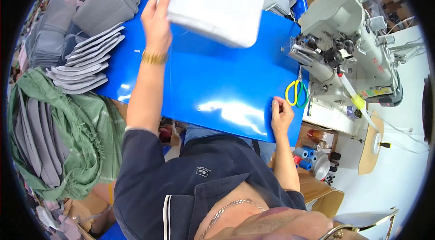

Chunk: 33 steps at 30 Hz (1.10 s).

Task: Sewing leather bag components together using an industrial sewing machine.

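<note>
Dark navy short-sleeved polo shirt, white placket stripe, gold wristband, silver neck chain

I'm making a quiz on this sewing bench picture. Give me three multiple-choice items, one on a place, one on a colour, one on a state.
1. Where do the scissors lie?
A. On the blue sheet's edge by the sewing machine
B. On the green cloth
C. In the left hand

2. What colour are the scissors' handles?
A. Red
B. Yellow and green
C. Black

3. What is the left hand doing?
A. Resting flat
B. Holding thread
C. Gripping a raised white padded piece

Answers: 1 A, they lie just beyond the right hand; 2 B, both loops show it; 3 C, the fingers clasp its edge above the sheet.
</note>
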### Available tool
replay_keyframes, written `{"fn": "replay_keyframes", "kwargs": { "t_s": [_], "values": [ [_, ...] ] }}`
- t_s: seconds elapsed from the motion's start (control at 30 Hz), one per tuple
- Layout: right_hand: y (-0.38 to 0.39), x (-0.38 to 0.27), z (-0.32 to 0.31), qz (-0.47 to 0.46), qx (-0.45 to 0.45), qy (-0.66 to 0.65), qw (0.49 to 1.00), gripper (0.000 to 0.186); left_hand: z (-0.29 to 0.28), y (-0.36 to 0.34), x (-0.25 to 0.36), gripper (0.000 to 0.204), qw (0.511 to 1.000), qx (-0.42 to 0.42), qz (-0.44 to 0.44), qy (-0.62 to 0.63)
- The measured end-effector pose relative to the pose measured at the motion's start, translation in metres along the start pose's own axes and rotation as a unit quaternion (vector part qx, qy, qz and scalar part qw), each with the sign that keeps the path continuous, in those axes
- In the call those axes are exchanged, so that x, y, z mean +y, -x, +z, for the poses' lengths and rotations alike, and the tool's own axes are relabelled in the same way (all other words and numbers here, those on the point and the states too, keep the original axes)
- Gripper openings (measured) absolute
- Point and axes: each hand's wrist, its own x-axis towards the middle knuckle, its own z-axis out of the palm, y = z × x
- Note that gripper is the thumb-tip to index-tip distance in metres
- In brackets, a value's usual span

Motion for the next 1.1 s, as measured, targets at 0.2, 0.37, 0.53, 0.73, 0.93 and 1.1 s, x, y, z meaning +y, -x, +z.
{"fn": "replay_keyframes", "kwargs": {
  "t_s": [0.2,0.37,0.53,0.73,0.93,1.1],
  "values": [
    [-0.001,-0.008,0.002,-0.034,0.004,0.054,0.998,0.011,0.126,-0.083,-0.11,0.055,0.953,-0.153,0.124,-0.231],
    [-0.002,-0.01,0.005,-0.023,0.007,0.038,0.999,0.01,0.113,0.008,-0.176,0.051,0.9,-0.315,-0.032,-0.298],
    [0.001,-0.004,0.004,-0.005,0.004,0.013,1.0,0.01,0.055,0.115,-0.161,0.038,0.842,-0.357,0.012,-0.405],
    [0.005,0.004,0.0,-0.017,0.002,0.045,0.999,0.015,0.01,0.16,-0.096,0.031,0.902,-0.277,-0.091,-0.318],
    [0.006,0.021,-0.003,-0.019,-0.052,-0.031,0.998,0.02,-0.055,0.179,-0.025,0.029,0.936,-0.119,-0.184,-0.276],
    [0.005,0.024,-0.009,-0.067,-0.078,-0.001,0.995,0.024,-0.117,0.188,0.065,0.029,0.928,0.011,-0.146,-0.342]
  ]
}}
